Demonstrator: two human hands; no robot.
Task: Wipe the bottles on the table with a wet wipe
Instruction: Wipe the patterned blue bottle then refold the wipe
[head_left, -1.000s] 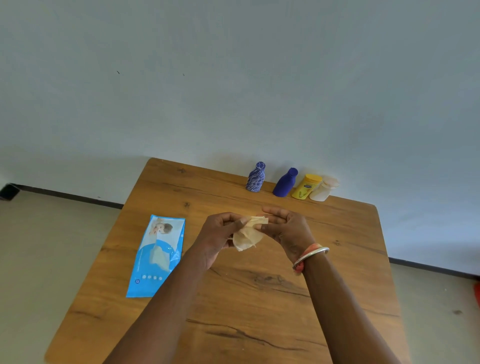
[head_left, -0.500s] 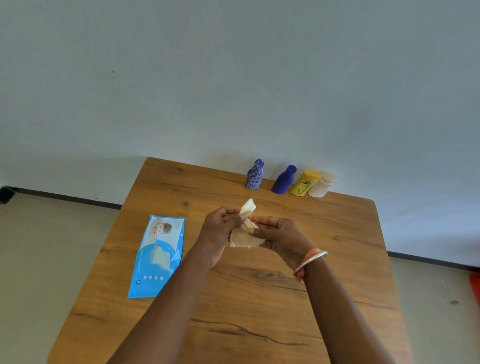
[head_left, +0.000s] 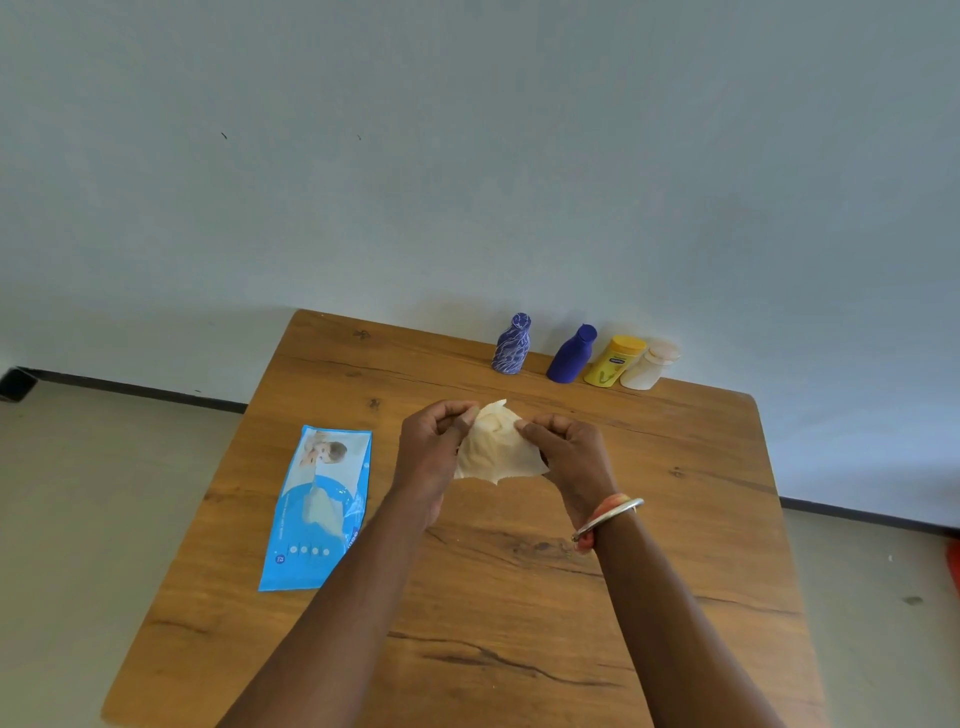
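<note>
A wooden desk (head_left: 675, 519) carries a blue wipes pack (head_left: 319, 504) lying flat on its left. Over the middle, the left hand (head_left: 431, 452) and right hand (head_left: 571, 457) hold the wet wipe (head_left: 496, 452) spread between them, curled fingers pinching its upper edge. Along the far edge stand a patterned bottle (head_left: 511, 345), dark blue bottle (head_left: 573, 356), yellow bottle (head_left: 613, 362) and pale bottle (head_left: 649, 365).

grey wall (head_left: 467, 156) | beige floor (head_left: 104, 493) | black skirting (head_left: 145, 392) between them | red thing (head_left: 955, 566) far right
</note>
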